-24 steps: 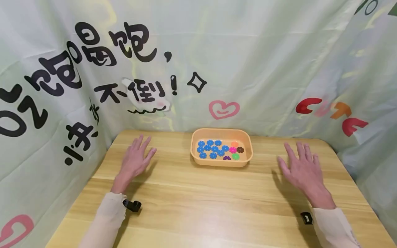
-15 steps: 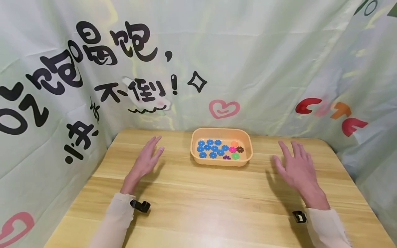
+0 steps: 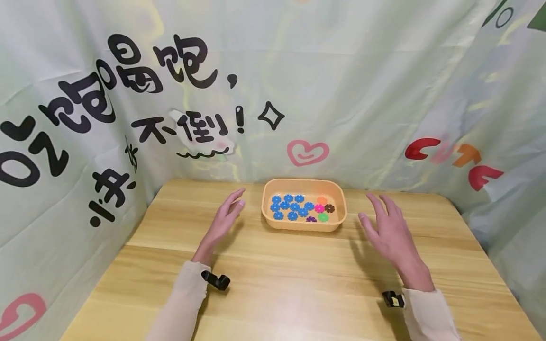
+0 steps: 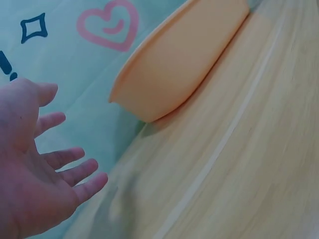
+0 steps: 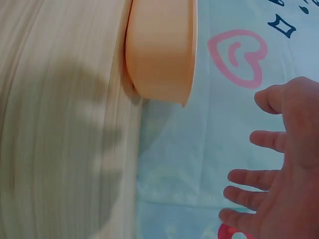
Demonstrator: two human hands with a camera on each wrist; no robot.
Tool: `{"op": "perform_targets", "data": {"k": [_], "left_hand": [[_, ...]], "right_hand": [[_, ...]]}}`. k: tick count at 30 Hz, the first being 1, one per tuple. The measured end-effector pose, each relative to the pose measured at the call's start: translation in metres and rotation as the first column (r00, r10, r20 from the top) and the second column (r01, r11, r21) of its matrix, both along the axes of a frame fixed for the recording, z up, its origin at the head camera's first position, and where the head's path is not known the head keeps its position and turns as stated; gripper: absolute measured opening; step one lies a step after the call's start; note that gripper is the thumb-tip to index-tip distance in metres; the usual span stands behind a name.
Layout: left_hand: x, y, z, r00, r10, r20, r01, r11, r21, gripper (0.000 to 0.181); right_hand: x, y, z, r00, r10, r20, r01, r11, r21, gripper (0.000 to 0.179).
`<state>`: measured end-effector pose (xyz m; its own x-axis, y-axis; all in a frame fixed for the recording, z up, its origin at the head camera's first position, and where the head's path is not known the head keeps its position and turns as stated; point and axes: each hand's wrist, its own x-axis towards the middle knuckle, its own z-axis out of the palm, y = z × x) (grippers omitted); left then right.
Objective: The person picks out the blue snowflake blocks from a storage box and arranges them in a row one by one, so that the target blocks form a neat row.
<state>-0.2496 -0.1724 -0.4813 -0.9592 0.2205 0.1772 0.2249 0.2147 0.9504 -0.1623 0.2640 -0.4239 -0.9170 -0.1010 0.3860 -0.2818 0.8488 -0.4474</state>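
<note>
peach tub [image 3: 304, 227] stands between left hand [image 3: 220, 223] and right hand [image 3: 390, 236], both with fingers [image 5: 253, 178] spread.

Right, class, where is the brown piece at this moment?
In the head view, the brown piece lies in the tray toward its right end, just right of the pink piece.

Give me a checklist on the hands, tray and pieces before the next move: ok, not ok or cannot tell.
1. Left hand free: ok, fingers spread, holding nothing.
2. Right hand free: ok, open and holding nothing.
3. Tray upright on the table: ok.
4. Tray steadied by a hand: not ok, the hands are on opposite sides, both apart from it.
5. Pieces within the tray: ok, blue ones mostly left, other colours toward the right.
6. Pieces loose, not linked together: cannot tell, too small to judge.
</note>
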Motion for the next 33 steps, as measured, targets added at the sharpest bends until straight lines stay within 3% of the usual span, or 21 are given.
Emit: {"op": "perform_targets", "data": {"k": [1, 6, 9, 16, 21, 25, 33], "left_hand": [[0.002, 0.003, 0.003, 1.000, -0.013, 0.014, 0.013, 1.000, 0.024, 0.052], [-0.003, 0.012, -0.004, 0.999, -0.016, 0.029, 0.013, 0.993, 0.115, 0.050], [-0.007, 0.016, -0.015, 1.000, -0.004, 0.023, 0.000, 0.988, 0.156, 0.049], [-0.005, 0.037, -0.021, 0.998, -0.001, 0.067, -0.013, 0.979, 0.203, 0.046], [-0.007, 0.054, -0.025, 0.996, -0.062, 0.067, 0.043, 0.966, 0.256, 0.051], [-0.010, 0.061, -0.031, 0.998, -0.051, 0.040, 0.039, 0.965, 0.258, 0.048], [-0.010, 0.065, -0.038, 0.999, -0.023, 0.022, 0.017, 0.971, 0.238, 0.047]], "right_hand": [[-0.001, -0.003, -0.001, 1.000, 0.010, -0.010, -0.011, 1.000, -0.025, 0.060], [-0.006, -0.020, -0.003, 0.997, 0.050, -0.063, -0.058, 0.989, -0.139, 0.055], [-0.010, -0.030, -0.004, 0.994, 0.070, -0.089, -0.086, 0.978, -0.188, 0.051], [-0.021, -0.047, -0.012, 0.984, 0.136, -0.114, -0.167, 0.929, -0.332, 0.043], [-0.029, -0.056, -0.016, 0.986, 0.164, -0.042, -0.166, 0.890, -0.426, 0.041], [-0.040, -0.064, -0.015, 0.980, 0.195, 0.049, -0.149, 0.868, -0.474, 0.042], [-0.071, -0.078, -0.018, 0.955, 0.240, 0.176, -0.129, 0.866, -0.483, 0.039]]}}
